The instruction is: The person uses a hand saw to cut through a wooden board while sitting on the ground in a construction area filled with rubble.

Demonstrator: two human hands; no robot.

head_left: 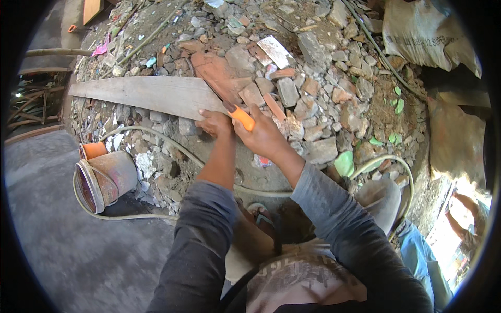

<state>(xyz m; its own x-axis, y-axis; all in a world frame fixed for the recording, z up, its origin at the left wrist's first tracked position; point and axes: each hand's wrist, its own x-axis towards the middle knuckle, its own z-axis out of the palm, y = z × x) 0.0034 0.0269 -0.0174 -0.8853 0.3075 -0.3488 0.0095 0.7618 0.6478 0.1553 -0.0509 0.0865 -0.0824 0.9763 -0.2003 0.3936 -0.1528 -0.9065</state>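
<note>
A long grey wooden board stretches from the far left to the middle of the view, above the rubble. My left hand is closed on its right end, at the near edge. My right hand is wrapped round the orange handle of a handsaw. From that handle a thin dark blade runs up and left, along the board's cut-looking right end; it shows almost edge-on, so its teeth cannot be made out. The two hands are close together, nearly touching.
Broken bricks and stones cover the ground ahead. A dirty bucket lies tipped at the left, beside an orange pot. A pale hose loops across the rubble. Sacks lie at the right, where another person's arm shows.
</note>
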